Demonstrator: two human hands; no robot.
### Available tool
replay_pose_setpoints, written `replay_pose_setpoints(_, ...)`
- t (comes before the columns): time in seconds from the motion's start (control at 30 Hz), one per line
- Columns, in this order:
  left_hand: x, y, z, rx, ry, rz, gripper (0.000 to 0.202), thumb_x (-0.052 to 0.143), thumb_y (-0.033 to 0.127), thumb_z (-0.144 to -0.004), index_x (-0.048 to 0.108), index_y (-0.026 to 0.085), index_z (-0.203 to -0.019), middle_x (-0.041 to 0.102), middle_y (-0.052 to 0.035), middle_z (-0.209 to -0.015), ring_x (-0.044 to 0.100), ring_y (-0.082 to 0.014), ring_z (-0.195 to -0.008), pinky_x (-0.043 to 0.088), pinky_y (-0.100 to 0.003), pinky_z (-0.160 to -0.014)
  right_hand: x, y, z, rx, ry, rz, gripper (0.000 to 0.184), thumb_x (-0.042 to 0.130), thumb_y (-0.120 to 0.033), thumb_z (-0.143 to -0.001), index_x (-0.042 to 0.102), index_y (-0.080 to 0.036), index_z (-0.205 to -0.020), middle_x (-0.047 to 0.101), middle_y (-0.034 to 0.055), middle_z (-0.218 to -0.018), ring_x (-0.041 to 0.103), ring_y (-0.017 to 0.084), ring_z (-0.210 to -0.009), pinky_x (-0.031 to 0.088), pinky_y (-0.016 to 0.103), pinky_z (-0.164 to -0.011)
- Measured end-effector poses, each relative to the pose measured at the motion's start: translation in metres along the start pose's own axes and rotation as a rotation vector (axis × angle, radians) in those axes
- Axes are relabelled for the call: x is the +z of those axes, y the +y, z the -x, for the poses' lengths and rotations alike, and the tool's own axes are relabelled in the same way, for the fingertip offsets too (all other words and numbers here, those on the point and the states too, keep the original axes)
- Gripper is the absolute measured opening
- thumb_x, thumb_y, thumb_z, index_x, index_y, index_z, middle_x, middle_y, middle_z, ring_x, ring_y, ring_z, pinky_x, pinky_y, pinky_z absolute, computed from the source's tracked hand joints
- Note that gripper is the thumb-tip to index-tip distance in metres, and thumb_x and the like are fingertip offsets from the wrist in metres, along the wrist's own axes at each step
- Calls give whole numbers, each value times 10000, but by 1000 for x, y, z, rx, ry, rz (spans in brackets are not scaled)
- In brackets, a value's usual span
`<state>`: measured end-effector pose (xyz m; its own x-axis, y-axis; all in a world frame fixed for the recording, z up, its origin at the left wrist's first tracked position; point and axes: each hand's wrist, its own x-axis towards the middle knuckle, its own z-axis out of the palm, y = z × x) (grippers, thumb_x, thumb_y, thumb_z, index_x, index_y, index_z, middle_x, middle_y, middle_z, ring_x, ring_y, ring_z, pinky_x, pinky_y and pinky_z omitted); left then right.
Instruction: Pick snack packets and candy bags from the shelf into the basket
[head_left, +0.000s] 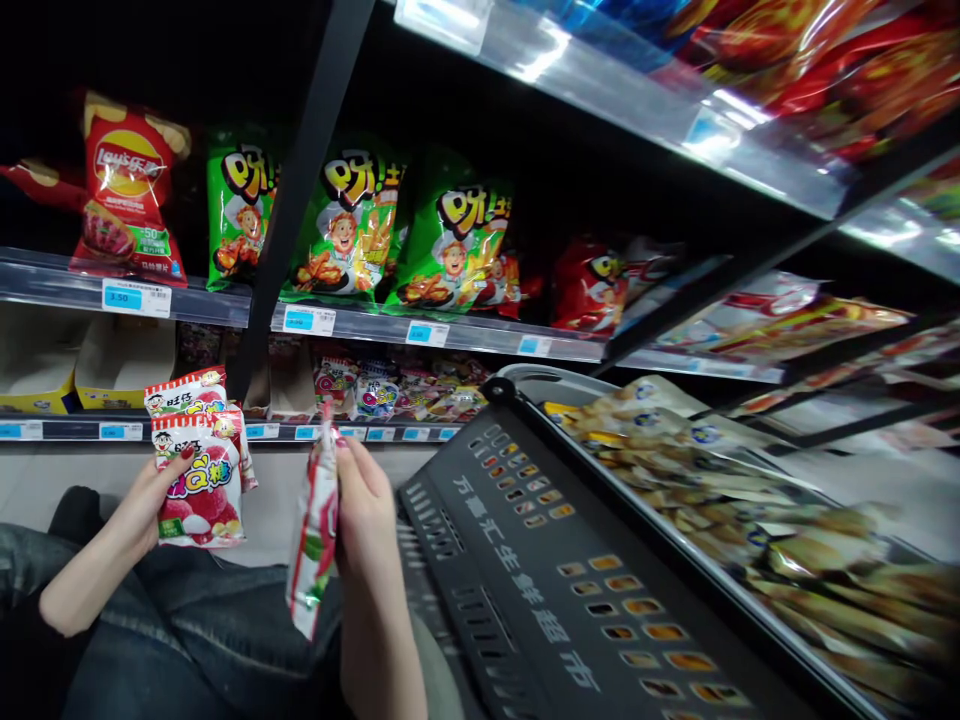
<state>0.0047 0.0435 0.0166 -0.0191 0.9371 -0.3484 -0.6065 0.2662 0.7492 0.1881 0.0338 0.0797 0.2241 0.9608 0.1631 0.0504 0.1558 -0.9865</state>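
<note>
My left hand [146,505] is closed on a small stack of gummy candy bags [199,490], white and red with pictures of pink fruit. The front bag faces me, and others stick out behind it at the top and right. In my right hand [367,500] is another candy bag [315,530], white, red and green, seen nearly edge-on. Both hands are above my lap, apart from each other. Beyond them, the low shelf holds similar small candy bags [375,390].
A grey plastic basket [517,580] stands close on my right, filled with yellowish-brown packets [720,490]. Green snack bags [341,230] and a red chip bag [131,195] stand on the middle shelf. Open cartons [124,365] sit on the low shelf at left. A shelf edge [622,100] juts overhead.
</note>
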Motion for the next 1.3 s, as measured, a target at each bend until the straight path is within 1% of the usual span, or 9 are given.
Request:
replay_pose_setpoints(0.13,1,1,-1,-1,35,1,266,644,162,-709,590,145,-970,734,-87,-805,693,-234,-702,580,-329,-634,-13,-14,8,-47,302,470,252,402,-377,-804,445,-192,-639,472,-22,-532,402,116,-477,288,218,-454)
replay_pose_setpoints(0.33,4,2,0,-11,80,12,223,612,125,-729,599,147,-950,735,-76,-787,693,-215,-683,578,-298,-618,-14,-26,13,-37,400,670,225,395,-329,-808,469,-190,-647,494,-18,-506,408,120,-450,254,226,-455)
replay_pose_setpoints(0.47,4,3,0,-13,63,12,230,606,124,-734,594,152,-961,734,-77,-792,693,-226,-703,579,-311,-627,-15,-15,7,-20,319,261,203,471,-341,-773,461,-191,-637,478,-35,-528,405,102,-455,280,212,-446)
replay_pose_setpoints(0.57,5,3,1,-19,44,2,221,615,141,-731,595,147,-951,733,-80,-771,694,-233,-692,580,-325,-626,-12,-4,3,92,66,-309,228,496,-367,-752,404,-205,-619,382,-77,-460,333,72,-350,279,188,-360)
replay_pose_setpoints(0.73,6,3,1,-18,71,-2,192,621,121,-724,600,153,-913,736,-69,-771,695,-205,-659,581,-281,-592,-1,8,2,246,-428,-992,245,393,-300,-828,328,-209,-609,240,-130,-395,83,19,-211,134,118,-210)
replay_pose_setpoints(0.87,6,3,1,-32,62,-15,175,612,131,-735,604,142,-909,735,-84,-776,695,-220,-676,583,-306,-608,4,15,2,262,-620,-1418,243,333,-259,-884,324,-198,-648,289,-137,-413,92,-15,-183,113,48,-197)
replay_pose_setpoints(1.13,3,3,2,-48,54,-33,201,621,143,-731,591,135,-930,732,-96,-790,693,-239,-715,583,-325,-625,-1,11,3,290,-623,-1490,249,265,-212,-901,339,-187,-665,341,-121,-433,189,-20,-210,146,34,-230)
replay_pose_setpoints(1.23,1,2,3,-52,19,-8,181,615,131,-730,580,151,-906,732,-79,-761,693,-236,-715,583,-322,-623,-5,9,0,295,-500,-1261,248,279,-226,-879,345,-194,-643,267,-131,-413,93,2,-214,124,71,-228)
replay_pose_setpoints(1.3,-1,2,4,-41,-12,14,212,641,123,-701,568,163,-896,732,-63,-750,693,-230,-706,582,-304,-614,-11,10,-6,300,-339,-907,263,285,-268,-857,348,-203,-611,241,-122,-406,92,28,-234,145,120,-244)
